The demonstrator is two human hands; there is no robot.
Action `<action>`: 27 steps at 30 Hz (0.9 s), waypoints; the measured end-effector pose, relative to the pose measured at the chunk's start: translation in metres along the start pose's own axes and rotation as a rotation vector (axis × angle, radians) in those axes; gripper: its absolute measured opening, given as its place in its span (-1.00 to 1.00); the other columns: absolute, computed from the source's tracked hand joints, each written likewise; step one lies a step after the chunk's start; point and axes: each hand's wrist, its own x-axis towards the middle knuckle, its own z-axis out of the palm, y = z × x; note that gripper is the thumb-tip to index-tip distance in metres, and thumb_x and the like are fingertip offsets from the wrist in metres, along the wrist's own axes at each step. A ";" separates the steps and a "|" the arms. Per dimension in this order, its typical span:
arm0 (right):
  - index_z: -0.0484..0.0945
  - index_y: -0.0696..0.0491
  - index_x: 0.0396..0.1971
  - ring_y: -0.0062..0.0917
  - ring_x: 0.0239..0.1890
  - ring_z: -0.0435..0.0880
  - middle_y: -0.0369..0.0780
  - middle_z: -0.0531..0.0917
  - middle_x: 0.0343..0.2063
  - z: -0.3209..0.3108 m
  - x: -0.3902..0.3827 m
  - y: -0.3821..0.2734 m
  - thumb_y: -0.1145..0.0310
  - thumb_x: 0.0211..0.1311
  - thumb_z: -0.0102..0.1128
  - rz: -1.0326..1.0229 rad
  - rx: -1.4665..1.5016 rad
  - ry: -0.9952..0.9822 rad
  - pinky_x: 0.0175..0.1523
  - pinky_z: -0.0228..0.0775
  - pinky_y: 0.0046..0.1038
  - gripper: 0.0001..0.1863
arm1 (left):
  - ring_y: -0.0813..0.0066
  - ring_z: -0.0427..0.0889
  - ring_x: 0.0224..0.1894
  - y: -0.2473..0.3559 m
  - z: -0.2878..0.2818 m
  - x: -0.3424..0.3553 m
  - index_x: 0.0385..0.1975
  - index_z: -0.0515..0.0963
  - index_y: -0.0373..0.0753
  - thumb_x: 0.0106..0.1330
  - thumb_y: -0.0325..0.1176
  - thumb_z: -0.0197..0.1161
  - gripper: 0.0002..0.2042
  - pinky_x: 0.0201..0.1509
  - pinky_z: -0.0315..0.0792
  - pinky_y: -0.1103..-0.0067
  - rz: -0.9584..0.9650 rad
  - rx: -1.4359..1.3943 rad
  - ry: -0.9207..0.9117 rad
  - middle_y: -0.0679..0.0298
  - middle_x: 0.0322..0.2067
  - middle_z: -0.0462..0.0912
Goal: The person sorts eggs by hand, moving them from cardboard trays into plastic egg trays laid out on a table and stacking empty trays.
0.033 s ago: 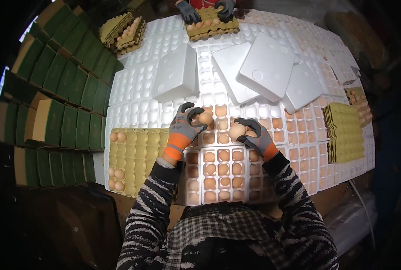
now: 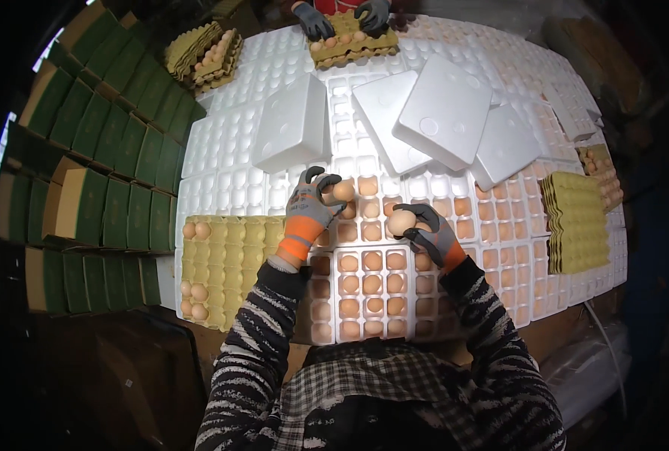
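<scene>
My left hand (image 2: 310, 201), in a grey and orange glove, is closed on a brown egg (image 2: 343, 190) over the white foam egg tray (image 2: 361, 244). More brown eggs sit in the tray's cells under it. Across from it, my right hand (image 2: 429, 231), gloved alike, grips a paler egg (image 2: 401, 222) between thumb and fingers. A second egg shows partly behind that one, against the palm. Directly in front of me, a foam tray's cells hold several brown eggs (image 2: 373, 283). Left of my left forearm lies a yellow pulp egg tray (image 2: 233, 259) with a few eggs along its left side.
White foam lids (image 2: 443, 113) lie piled beyond my hands, with another foam block (image 2: 293, 124) left of them. Green cartons (image 2: 124, 207) are stacked at left. Stacked pulp trays (image 2: 575, 222) stand at right. Across the table, another person's gloved hands (image 2: 316, 22) touch a pulp tray of eggs.
My left hand has shifted very slightly up and right with its egg. My right hand has moved a touch right and down, still gripping.
</scene>
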 end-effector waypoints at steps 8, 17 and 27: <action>0.40 0.16 0.13 -0.49 -0.05 0.68 -0.21 0.61 -0.07 -0.044 -0.030 0.062 0.25 0.43 0.06 -0.021 0.186 0.002 -0.12 0.46 -0.52 -0.60 | 0.21 0.53 0.14 -0.009 0.076 0.066 -0.02 0.64 0.06 0.13 -0.40 0.35 -0.63 0.15 0.50 0.38 -0.098 0.554 0.135 0.30 0.19 0.44; 0.40 0.14 0.18 -0.50 -0.09 0.66 -0.23 0.61 -0.06 -0.062 -0.024 0.072 0.16 0.38 0.05 -0.062 0.264 0.034 -0.13 0.44 -0.54 -0.52 | 0.16 0.59 0.09 -0.004 0.115 0.095 0.08 0.56 -0.01 0.25 -0.34 0.26 -0.64 0.19 0.47 0.37 -0.060 0.127 0.146 0.22 0.07 0.57; 0.42 0.14 0.20 -0.58 -0.16 0.61 -0.25 0.62 -0.07 -0.076 -0.015 0.100 0.02 0.34 0.08 -0.058 0.410 0.086 -0.19 0.45 -0.59 -0.41 | 0.30 0.63 -0.12 -0.031 0.087 0.074 0.12 0.57 -0.17 0.22 -0.37 0.36 -0.57 0.01 0.52 0.48 -0.132 -0.125 0.269 0.26 -0.04 0.69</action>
